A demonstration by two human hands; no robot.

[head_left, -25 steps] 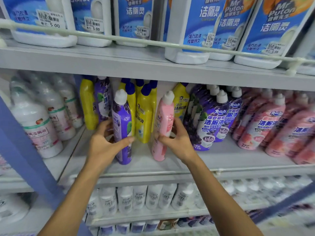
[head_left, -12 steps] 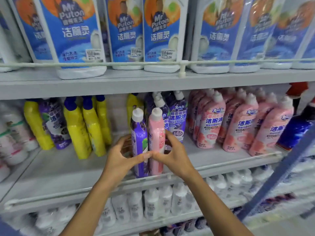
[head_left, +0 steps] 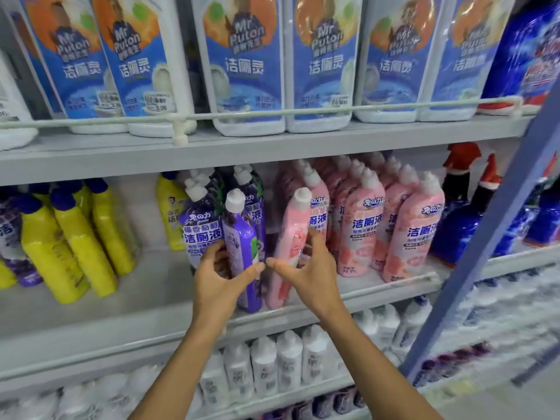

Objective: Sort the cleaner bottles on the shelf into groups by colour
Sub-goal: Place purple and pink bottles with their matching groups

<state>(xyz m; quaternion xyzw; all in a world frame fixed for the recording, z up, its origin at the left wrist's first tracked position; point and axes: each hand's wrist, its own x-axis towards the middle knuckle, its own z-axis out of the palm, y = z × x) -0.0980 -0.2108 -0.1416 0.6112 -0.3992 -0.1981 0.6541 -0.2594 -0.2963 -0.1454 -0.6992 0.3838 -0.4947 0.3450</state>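
Centre of the frame, low at the front of the middle shelf [head_left: 121,298]: gripping a purple bottle [head_left: 242,237] with the left hand [head_left: 221,277], thumb laid across the bottle's front, fingers curled round behind it. Just to its right, gripping a pink bottle [head_left: 288,237] with the right hand [head_left: 309,268], fingers hooked round the bottle's right side, thumb stretched left across its lower front. Thumb tips almost meeting between the two bottles. Both bottles leaning a little, caps up, bases down by the front rail [head_left: 378,286]; cannot tell whether standing on the shelf or lifted clear. Right behind the purple bottle, the purple group [head_left: 200,225]; right of the pink bottle, the pink group [head_left: 363,225]. At centre left, yellow bottles [head_left: 69,247], well apart from both hands. Across the top of the frame, white jugs [head_left: 245,71] with blue labels. At far right, blue spray bottles [head_left: 454,231].
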